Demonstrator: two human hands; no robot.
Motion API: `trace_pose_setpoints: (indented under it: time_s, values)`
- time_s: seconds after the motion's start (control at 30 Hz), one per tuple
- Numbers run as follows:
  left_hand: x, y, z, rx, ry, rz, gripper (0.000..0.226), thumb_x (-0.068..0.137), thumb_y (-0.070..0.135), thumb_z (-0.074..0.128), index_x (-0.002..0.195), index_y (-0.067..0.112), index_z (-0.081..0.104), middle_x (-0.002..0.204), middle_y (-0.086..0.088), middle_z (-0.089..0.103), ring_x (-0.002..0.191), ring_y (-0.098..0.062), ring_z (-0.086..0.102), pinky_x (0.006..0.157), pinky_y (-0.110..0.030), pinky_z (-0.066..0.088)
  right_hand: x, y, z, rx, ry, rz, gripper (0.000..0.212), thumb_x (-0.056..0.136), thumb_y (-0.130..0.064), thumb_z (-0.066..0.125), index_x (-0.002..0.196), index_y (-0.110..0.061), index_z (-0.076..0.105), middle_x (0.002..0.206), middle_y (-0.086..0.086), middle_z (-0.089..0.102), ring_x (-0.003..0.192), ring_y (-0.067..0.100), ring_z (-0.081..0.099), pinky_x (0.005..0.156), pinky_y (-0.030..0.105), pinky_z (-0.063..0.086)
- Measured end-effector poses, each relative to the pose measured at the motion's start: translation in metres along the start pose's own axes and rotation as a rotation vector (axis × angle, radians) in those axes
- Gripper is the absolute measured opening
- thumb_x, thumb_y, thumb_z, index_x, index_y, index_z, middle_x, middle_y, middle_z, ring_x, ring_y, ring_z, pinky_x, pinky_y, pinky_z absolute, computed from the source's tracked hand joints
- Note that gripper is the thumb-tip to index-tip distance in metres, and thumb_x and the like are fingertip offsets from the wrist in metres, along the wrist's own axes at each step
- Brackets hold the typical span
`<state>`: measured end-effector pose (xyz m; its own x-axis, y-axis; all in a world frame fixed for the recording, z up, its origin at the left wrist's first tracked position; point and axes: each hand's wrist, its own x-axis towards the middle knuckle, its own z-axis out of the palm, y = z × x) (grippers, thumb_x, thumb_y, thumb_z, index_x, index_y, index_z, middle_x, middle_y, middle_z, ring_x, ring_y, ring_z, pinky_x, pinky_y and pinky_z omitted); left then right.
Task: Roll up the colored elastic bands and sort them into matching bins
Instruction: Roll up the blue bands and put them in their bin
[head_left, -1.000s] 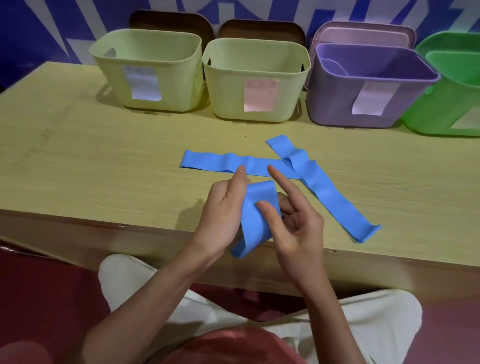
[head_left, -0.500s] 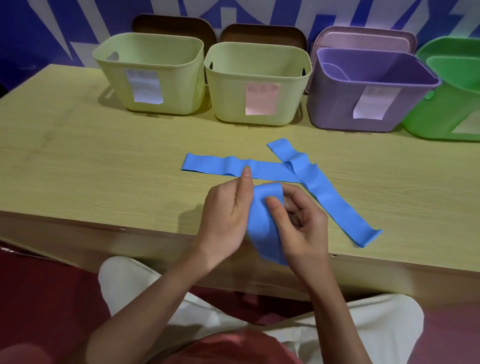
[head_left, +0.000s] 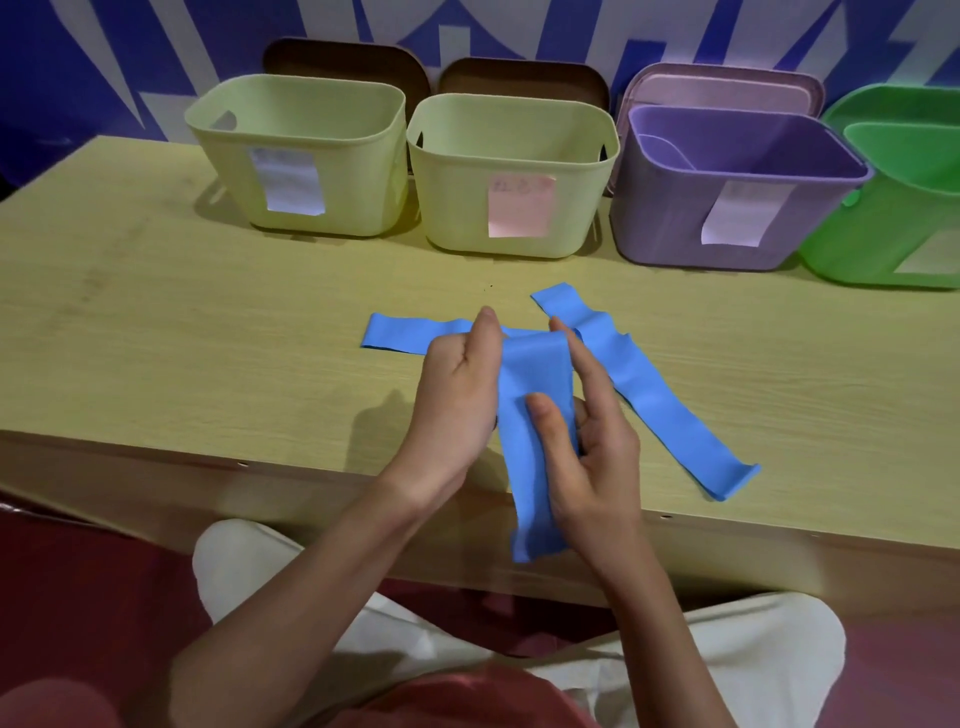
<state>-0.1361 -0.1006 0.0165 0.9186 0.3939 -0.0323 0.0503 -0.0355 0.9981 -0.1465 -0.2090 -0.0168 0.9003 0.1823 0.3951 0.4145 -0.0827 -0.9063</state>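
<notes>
I hold a blue elastic band (head_left: 535, 415) upright over the table's front edge. My left hand (head_left: 457, 405) grips its left side and my right hand (head_left: 587, 441) pinches its right side, thumb pressed on the front. Its lower end hangs loose below the table edge. Two more blue bands lie crossed on the table behind my hands: one flat band (head_left: 410, 335) runs left, another band (head_left: 665, 405) runs diagonally to the right with a curled end.
Along the back of the wooden table (head_left: 208, 364) stand several bins: two pale yellow-green bins (head_left: 301, 156) (head_left: 511, 176), a purple bin (head_left: 727, 192) and a green bin (head_left: 898, 208), each with a paper label. Lids lean behind them against a blue wall.
The band in my hands has been unfolded and stretched longer, its lower end now hanging below the table edge. My hands rose slightly toward the crossed bands.
</notes>
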Motion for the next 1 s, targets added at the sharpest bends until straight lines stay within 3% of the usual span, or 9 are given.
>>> trace_pose_setpoints:
  time_s: [0.1,0.23,0.3,0.47,0.6,0.73,0.87,1.0]
  values:
    - [-0.001,0.002,0.003,0.024,0.055,-0.005,0.046,0.1,0.031,0.038,0.066,-0.001,0.036,0.067,-0.008,0.032,0.062,-0.022,0.028,0.057,-0.033,0.025,-0.001,0.0,0.0,-0.006,-0.015,-0.018,0.05,0.096,-0.012,0.048,0.138,-0.034,0.034,0.047,-0.015,0.035,0.042,0.0,0.031,0.047,0.009,0.024]
    - [-0.001,0.001,0.005,0.019,0.064,-0.042,0.038,0.099,0.033,0.037,0.068,0.012,0.035,0.066,-0.009,0.029,0.059,-0.021,0.029,0.055,-0.032,0.027,0.001,-0.001,0.0,0.017,0.033,-0.011,0.032,0.094,-0.006,0.052,0.119,-0.026,0.047,0.044,-0.017,0.037,0.039,-0.001,0.032,0.045,0.006,0.023]
    - [-0.002,-0.001,0.006,-0.008,0.045,-0.093,0.037,0.099,0.035,0.037,0.069,0.014,0.033,0.061,-0.008,0.022,0.048,-0.016,0.025,0.046,-0.023,0.025,0.004,0.0,0.0,0.026,0.073,0.011,0.024,0.092,-0.009,0.056,0.106,-0.026,0.048,0.045,-0.017,0.041,0.039,-0.001,0.034,0.045,0.005,0.023]
    - [-0.001,0.002,0.004,-0.025,-0.047,-0.186,0.04,0.1,0.042,0.036,0.075,0.011,0.043,0.047,0.004,0.019,0.037,-0.009,0.017,0.036,-0.017,0.018,0.007,0.0,0.001,0.049,0.083,0.043,0.021,0.089,-0.013,0.057,0.096,-0.03,0.048,0.048,-0.017,0.046,0.042,-0.001,0.038,0.046,0.008,0.029]
    - [0.001,-0.008,-0.002,0.155,-0.055,0.123,0.055,0.095,0.056,0.032,0.054,0.02,0.025,0.047,0.005,0.023,0.045,-0.014,0.023,0.049,-0.032,0.023,0.007,-0.001,-0.002,0.02,0.097,0.034,0.02,0.087,-0.016,0.059,0.094,-0.031,0.049,0.049,-0.016,0.046,0.042,-0.001,0.037,0.047,0.006,0.028]
    - [-0.005,-0.015,-0.003,0.234,-0.088,0.33,0.046,0.092,0.051,0.033,0.057,0.022,0.029,0.05,0.006,0.03,0.05,-0.011,0.029,0.05,-0.034,0.026,0.009,0.0,-0.003,0.023,0.127,0.059,0.014,0.084,-0.022,0.06,0.09,-0.031,0.051,0.048,-0.014,0.045,0.043,0.002,0.038,0.047,0.008,0.028]
    - [-0.004,-0.012,0.0,0.16,-0.049,0.267,0.046,0.101,0.04,0.034,0.06,0.019,0.03,0.052,0.006,0.027,0.05,-0.011,0.027,0.049,-0.03,0.025,0.008,-0.004,-0.004,0.081,0.1,0.039,0.021,0.087,-0.013,0.062,0.105,-0.02,0.054,0.05,-0.017,0.05,0.042,0.0,0.043,0.048,0.006,0.03]
    - [-0.005,-0.009,0.005,0.041,-0.052,0.056,0.049,0.102,0.035,0.036,0.064,0.003,0.036,0.058,-0.008,0.028,0.053,-0.018,0.029,0.048,-0.028,0.025,0.006,-0.003,-0.005,0.047,0.102,-0.002,0.034,0.09,-0.001,0.061,0.121,-0.012,0.053,0.049,-0.019,0.047,0.039,-0.002,0.037,0.046,0.004,0.026]
